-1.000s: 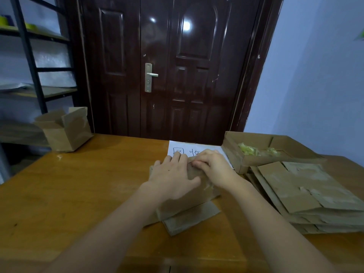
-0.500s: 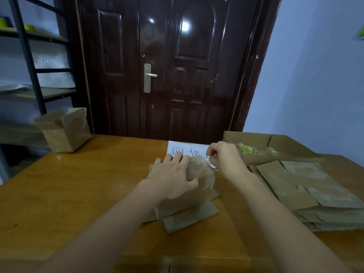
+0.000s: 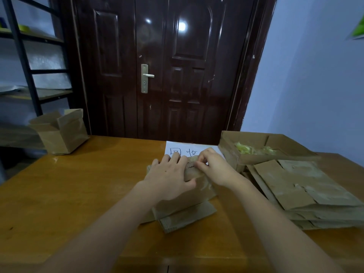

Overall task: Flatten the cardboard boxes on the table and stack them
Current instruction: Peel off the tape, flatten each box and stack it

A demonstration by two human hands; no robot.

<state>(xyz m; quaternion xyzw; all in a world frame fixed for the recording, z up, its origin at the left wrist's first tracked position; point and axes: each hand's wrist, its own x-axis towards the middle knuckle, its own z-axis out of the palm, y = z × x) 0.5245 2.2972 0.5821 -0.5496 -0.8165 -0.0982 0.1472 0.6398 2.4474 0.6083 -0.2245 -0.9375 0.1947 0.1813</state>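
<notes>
A small brown cardboard box (image 3: 185, 200) lies in the middle of the table, partly squashed, with a flap (image 3: 187, 217) sticking out toward me. My left hand (image 3: 169, 178) presses down on its top with fingers spread, the fingertips over the far edge. My right hand (image 3: 214, 166) is at the box's far top edge, fingertips curled and pinching clear tape there. A stack of flattened boxes (image 3: 299, 190) lies at the right. An upright open box (image 3: 61, 131) stands at the table's far left corner.
An open shallow box (image 3: 285, 148) with yellowish tape scraps sits behind the stack. A white paper (image 3: 177, 148) with handwriting lies behind the central box. The wooden table (image 3: 69, 194) meets a dark door (image 3: 157, 66) at the back. A metal shelf (image 3: 23, 56) stands at the left.
My right hand lifted off the box pulling clear tape upward, then came back down to the box's top edge. My left hand stayed pressed on the box.
</notes>
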